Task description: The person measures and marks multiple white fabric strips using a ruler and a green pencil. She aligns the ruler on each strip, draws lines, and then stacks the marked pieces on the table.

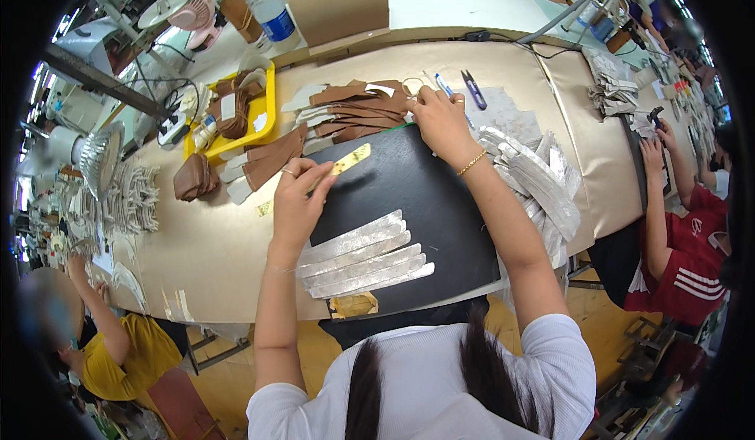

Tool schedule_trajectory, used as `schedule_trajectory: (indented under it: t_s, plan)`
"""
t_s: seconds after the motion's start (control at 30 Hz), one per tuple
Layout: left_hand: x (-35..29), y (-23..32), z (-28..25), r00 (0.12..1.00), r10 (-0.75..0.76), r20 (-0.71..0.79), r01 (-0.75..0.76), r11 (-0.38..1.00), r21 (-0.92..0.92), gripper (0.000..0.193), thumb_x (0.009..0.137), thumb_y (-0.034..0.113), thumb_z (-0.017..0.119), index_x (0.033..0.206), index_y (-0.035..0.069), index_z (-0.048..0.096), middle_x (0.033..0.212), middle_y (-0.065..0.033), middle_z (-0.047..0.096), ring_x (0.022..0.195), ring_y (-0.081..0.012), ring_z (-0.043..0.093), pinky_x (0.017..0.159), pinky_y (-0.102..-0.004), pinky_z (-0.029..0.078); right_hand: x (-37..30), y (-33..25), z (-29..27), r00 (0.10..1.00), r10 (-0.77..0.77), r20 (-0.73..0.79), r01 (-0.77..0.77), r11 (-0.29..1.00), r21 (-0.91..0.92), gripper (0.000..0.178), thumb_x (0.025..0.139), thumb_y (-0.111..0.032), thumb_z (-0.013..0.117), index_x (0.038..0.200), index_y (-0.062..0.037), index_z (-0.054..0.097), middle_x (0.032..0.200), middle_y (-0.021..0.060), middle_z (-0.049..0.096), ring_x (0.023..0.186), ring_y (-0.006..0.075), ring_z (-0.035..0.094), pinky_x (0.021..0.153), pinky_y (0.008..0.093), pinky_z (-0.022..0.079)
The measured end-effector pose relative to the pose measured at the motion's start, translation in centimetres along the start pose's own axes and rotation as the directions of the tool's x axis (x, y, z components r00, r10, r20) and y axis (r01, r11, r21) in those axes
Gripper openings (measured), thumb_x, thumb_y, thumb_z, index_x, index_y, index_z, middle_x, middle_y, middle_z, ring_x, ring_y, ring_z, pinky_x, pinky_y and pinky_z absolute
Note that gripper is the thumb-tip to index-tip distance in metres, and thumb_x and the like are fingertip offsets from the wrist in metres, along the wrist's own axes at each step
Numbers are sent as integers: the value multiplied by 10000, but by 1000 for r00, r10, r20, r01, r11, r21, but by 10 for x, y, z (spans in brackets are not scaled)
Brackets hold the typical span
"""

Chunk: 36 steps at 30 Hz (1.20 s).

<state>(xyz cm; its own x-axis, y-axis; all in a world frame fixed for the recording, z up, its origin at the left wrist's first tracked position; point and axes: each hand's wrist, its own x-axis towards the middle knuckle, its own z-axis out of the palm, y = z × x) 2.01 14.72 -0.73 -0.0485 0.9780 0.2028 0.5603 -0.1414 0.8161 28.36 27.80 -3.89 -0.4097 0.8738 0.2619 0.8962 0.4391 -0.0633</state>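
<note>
My left hand (303,200) is closed on a flat yellow strip (351,159) with dark marks, held over a black mat (393,188). Beyond the mat, my right hand (442,121) reaches to the right end of a row of overlapping brown leather-like pieces (358,114). Its fingers are bent together at that end, and whatever they pinch is too small to make out. Several silvery-white strips (362,255) lie fanned on the near part of the mat. More brown pieces (275,157) with pale ends spread beyond my left hand.
A yellow tray (271,117) holds brown pieces at the far left. Dark thread snips (473,90) and a blue-and-white pen (444,84) lie beyond my right hand. Silvery strips (543,184) are heaped right of the mat. Co-workers sit at both sides.
</note>
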Motion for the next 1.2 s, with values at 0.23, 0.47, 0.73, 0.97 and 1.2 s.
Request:
schedule_trajectory:
  t_s: [0.23,0.47,0.73,0.97,1.2]
  plan:
    - [69,4,45,951,277,137,-295,946,137,220,872,142,781,1059,26,768,955,-119,638,895,-295,637,793,-391,511,-16,14,-34,911,225,-347,-139,957,257,254,921,-53,625,1101,-185,743,1036,14,629,1000,222,616,944,457,369]
    - [123,6,121,932,301,202,-337,924,179,257,901,217,760,1080,33,772,992,-135,655,934,-319,655,859,-416,516,-55,25,-50,897,320,-304,-200,909,366,141,951,-146,667,1059,-178,752,1002,1,638,966,215,612,924,444,366]
    - [141,33,170,967,215,138,-218,976,13,280,882,183,780,1097,4,766,923,-135,660,880,-267,666,803,-399,527,-77,44,-47,871,422,-250,-239,810,535,176,950,-196,698,1109,-136,744,1007,31,669,921,213,645,848,420,443]
    - [157,60,184,943,-100,317,326,459,-826,198,991,194,716,1067,19,662,892,-12,673,812,-100,629,688,-266,506,-48,29,-44,882,438,175,-344,342,875,359,944,-234,728,1229,-18,693,903,86,725,728,154,667,677,309,530]
    - [158,11,140,965,131,226,-158,982,103,219,898,197,729,914,-20,755,880,-161,710,792,-290,687,759,-404,532,10,105,-35,873,478,92,-454,731,510,271,923,-209,718,1163,-89,751,928,146,763,870,301,731,798,413,560]
